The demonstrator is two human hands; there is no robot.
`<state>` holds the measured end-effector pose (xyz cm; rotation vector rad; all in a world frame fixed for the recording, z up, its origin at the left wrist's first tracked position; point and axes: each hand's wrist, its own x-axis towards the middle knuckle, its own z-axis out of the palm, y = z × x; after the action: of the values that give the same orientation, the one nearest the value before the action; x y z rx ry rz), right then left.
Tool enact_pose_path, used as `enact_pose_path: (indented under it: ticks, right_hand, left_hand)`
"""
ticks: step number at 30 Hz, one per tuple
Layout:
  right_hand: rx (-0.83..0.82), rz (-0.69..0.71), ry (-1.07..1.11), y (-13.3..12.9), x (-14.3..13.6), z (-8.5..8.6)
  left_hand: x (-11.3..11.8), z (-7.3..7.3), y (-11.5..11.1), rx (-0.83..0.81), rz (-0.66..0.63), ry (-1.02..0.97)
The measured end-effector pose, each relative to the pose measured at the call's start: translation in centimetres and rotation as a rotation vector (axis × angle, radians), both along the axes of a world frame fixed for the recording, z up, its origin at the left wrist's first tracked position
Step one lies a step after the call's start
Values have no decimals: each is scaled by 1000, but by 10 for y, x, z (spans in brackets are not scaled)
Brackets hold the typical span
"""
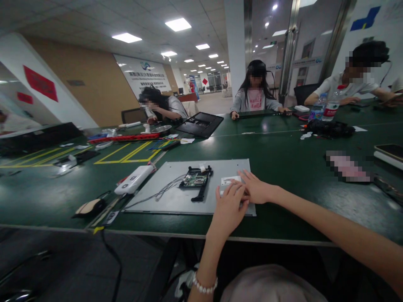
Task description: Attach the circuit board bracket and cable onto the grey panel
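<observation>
A flat grey metal panel (170, 176) lies on the green table before me. On it sits a green circuit board (193, 179) in a black plastic bracket (201, 193), with thin grey cables (165, 189) running off to the left. My left hand (229, 207) rests over the panel's right part, fingers apart and slightly bent, partly covering a white label (229, 180). My right hand (256, 187) reaches in from the right, fingers stretched across the panel beside the label. The two hands overlap at the fingertips, and whatever lies under them is hidden.
Left of the panel are a white power bank-like device (134, 179) and a beige-and-black mouse-like object (90, 207). An open black laptop shell (201, 124) lies farther back. Water bottles (330, 109) and a black bundle (329, 128) stand right. Several people sit around the table.
</observation>
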<state>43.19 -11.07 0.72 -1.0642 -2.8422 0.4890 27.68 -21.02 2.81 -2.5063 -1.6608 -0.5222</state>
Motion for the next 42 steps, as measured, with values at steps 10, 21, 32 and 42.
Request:
enact_pose_path:
  ticks: [10, 21, 32, 42]
  right_hand:
    - [-79, 2, 5, -2, -5, 13]
    - [-72, -4, 22, -1, -7, 6]
    - [-68, -11, 32, -3, -6, 9]
    - [-101, -8, 29, -3, -4, 14]
  left_hand:
    - [-68, 76, 85, 68, 301, 82]
    - [-116, 42, 115, -89, 475, 154]
    - [-125, 50, 125, 20, 487, 140]
    - [-131, 59, 185, 134, 617, 59]
